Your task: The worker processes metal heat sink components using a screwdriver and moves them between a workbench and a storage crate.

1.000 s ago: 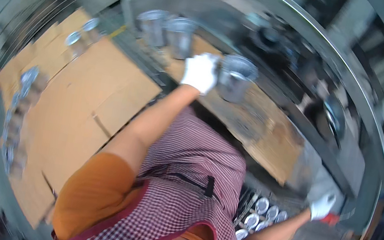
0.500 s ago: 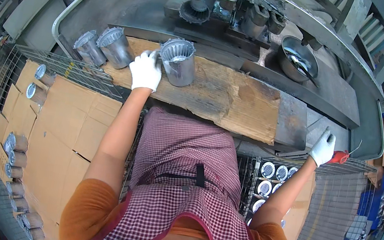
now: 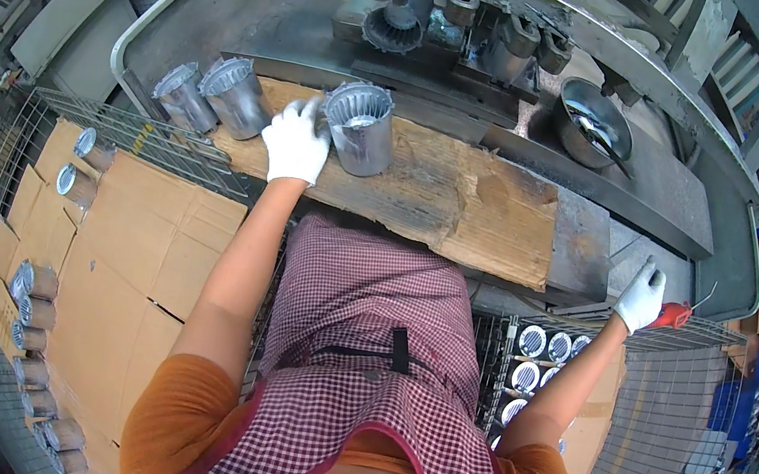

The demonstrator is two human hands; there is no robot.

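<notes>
White-gloved, my left hand (image 3: 297, 141) lies on a worn cardboard strip (image 3: 484, 209) along the machine's front, fingers apart and slightly bent. Beside its fingers on the right stands a ribbed-rim metal cup (image 3: 360, 141); I cannot tell whether they touch it. Left of the hand lean a second metal cup (image 3: 239, 103) and a third cup (image 3: 188, 99). At the right, my right hand (image 3: 640, 297), also gloved, has its fingers stretched forward. It is right beside a red tool (image 3: 670, 317) with a thin curved tip; its palm side is hidden.
Ahead, the machine bed carries a cup-shaped fixture (image 3: 396, 29) and a metal bowl (image 3: 594, 124) with a dark-handled tool in it. A wire basket (image 3: 204, 143) at left holds cardboard (image 3: 150, 229) and several metal cups. More round parts (image 3: 532, 341) sit in a basket at right.
The view has shifted slightly, moving the scene a little down and right. Both hands and the cups keep their places relative to the machine.
</notes>
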